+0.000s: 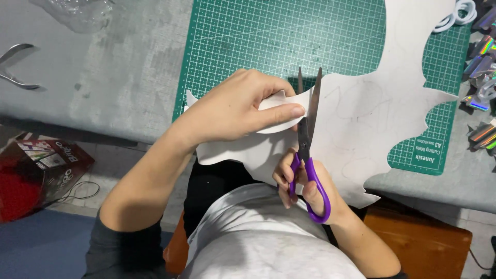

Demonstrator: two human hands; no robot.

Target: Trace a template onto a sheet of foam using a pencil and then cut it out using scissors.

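Observation:
My left hand [235, 107] pinches a curved flap of a large white paper sheet [372, 108], thumb on top near the cut. My right hand [305, 186] grips purple-handled scissors [308, 155], whose dark blades point away from me and stand slightly apart around the paper's edge beside my left thumb. The sheet has jagged cut edges and faint pencil lines. It lies partly on a green cutting mat [289, 36] and hangs over the table's near edge.
A grey table top [119, 72] holds metal pliers [15, 64] at the far left, crumpled clear plastic [77, 13] at the top, and shiny holographic pieces [483, 67] at the right. A red box [36, 170] lies on the floor. An orange stool [418, 243] sits below.

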